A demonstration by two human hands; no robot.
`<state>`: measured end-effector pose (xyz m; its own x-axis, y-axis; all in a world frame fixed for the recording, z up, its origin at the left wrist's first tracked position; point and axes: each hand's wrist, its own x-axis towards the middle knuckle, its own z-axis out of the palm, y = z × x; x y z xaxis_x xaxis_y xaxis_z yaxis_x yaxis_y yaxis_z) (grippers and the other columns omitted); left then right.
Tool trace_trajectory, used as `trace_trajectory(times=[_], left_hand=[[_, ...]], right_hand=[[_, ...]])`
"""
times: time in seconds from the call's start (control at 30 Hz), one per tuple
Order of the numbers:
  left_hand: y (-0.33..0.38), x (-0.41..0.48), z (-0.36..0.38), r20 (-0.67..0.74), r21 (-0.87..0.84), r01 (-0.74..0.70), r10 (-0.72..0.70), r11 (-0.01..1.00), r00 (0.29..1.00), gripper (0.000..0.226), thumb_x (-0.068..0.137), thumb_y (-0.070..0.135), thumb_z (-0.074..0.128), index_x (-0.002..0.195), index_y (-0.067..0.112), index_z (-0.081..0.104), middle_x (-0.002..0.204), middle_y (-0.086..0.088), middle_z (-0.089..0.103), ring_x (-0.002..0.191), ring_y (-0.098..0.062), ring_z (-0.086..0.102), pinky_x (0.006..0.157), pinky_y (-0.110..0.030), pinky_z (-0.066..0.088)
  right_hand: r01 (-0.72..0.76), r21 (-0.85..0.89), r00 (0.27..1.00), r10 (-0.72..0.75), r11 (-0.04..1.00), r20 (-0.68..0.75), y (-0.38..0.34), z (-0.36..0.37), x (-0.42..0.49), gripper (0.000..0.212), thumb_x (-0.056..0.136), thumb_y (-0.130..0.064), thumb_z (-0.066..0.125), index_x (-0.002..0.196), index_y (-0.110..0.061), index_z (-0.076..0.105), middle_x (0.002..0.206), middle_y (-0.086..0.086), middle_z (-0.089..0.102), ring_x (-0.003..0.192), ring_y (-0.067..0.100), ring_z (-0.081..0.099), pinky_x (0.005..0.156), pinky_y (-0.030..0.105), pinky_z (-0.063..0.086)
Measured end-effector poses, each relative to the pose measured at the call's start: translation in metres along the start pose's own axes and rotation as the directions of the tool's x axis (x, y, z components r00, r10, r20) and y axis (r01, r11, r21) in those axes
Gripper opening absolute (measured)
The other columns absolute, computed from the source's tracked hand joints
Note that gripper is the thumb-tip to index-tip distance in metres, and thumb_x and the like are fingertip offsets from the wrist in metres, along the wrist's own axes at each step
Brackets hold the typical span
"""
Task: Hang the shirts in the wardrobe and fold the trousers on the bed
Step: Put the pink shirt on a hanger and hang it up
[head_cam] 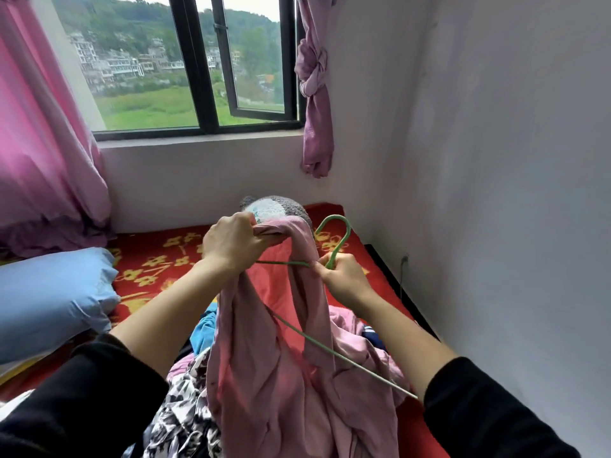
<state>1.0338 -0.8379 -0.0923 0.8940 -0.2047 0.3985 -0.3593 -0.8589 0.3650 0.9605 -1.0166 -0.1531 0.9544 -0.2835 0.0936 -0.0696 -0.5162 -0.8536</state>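
Head view: pink shirt [281,391], green hanger [335,218]

Bare bed [172,256] lies open between the blue pillow [49,292] at left and the white wall [496,193] at right (it runs close along the bed's edge). A heap of clothes [185,411] fills the near middle; the raised pink shirt [281,375] and green hanger [338,251] block the centre, with perhaps a plush toy [281,206] behind.

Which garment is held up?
The plain pink shirt: the left hand grips its top, the right hand holds the green hanger. The black-and-white patterned garment and the blue one lie on the bed.
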Motion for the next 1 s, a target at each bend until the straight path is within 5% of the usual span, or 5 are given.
trace_trajectory(times=[0.2,0.33,0.5,0.7,1.0], left_hand=[[-0.004,-0.024,0.0,0.18,-0.207,-0.091,0.13,0.974,0.975,0.039,0.079,0.039,0.068,0.057,0.02,0.043,0.06,0.004,0.054,0.071,-0.029,0.057,0.055,-0.031,0.033],[-0.022,-0.027,-0.012,0.808,-0.023,-0.116,0.086,0.993,0.583,0.032,0.073,0.054,0.073,0.088,0.027,0.066,0.091,0.014,0.06,0.087,-0.009,0.055,0.074,-0.018,0.045],[-0.027,-0.026,0.008,0.519,0.261,-0.176,0.016,0.949,0.855,0.082,0.078,0.048,0.065,0.147,0.028,0.024,0.148,0.002,0.031,0.14,-0.022,0.022,0.11,-0.056,0.022],[-0.037,-0.037,0.028,0.411,-0.217,-0.3,0.366,0.929,0.835,0.014,0.078,0.023,0.047,0.067,0.031,0.048,0.062,0.012,0.057,0.067,-0.014,0.054,0.065,-0.029,0.039],[-0.019,-0.036,0.006,0.288,-0.284,-0.393,0.469,0.875,0.835,0.025,0.058,0.029,0.048,0.052,0.016,0.026,0.05,0.001,0.026,0.051,-0.011,0.023,0.045,-0.019,0.023]], right_hand=[[-0.017,-0.016,0.994,0.015,1.0,-0.11,-0.011,0.023,0.0,0.015,0.085,-0.021,0.058,0.086,-0.006,0.059,0.082,0.014,0.065,0.077,0.032,0.056,0.068,0.038,0.042],[-0.044,-0.001,0.997,0.044,0.999,-0.066,-0.014,0.014,0.001,0.018,0.078,-0.013,0.057,0.068,0.001,0.061,0.065,0.011,0.06,0.068,0.029,0.052,0.059,0.035,0.035],[-0.005,0.088,0.999,0.001,0.996,0.042,-0.02,0.015,-0.011,0.013,0.079,-0.014,0.059,0.074,-0.001,0.06,0.065,0.008,0.059,0.065,0.025,0.052,0.062,0.038,0.043],[-0.427,0.557,0.825,0.055,0.712,0.562,-0.013,-0.005,-0.02,0.021,0.078,0.0,0.038,0.074,-0.004,0.058,0.062,0.011,0.057,0.049,0.019,0.051,0.046,0.024,0.045],[0.02,-0.093,0.773,0.043,0.995,0.633,0.023,0.001,-0.011,0.014,0.084,-0.011,0.069,0.075,-0.014,0.058,0.077,-0.001,0.054,0.074,0.007,0.046,0.068,0.023,0.042]])
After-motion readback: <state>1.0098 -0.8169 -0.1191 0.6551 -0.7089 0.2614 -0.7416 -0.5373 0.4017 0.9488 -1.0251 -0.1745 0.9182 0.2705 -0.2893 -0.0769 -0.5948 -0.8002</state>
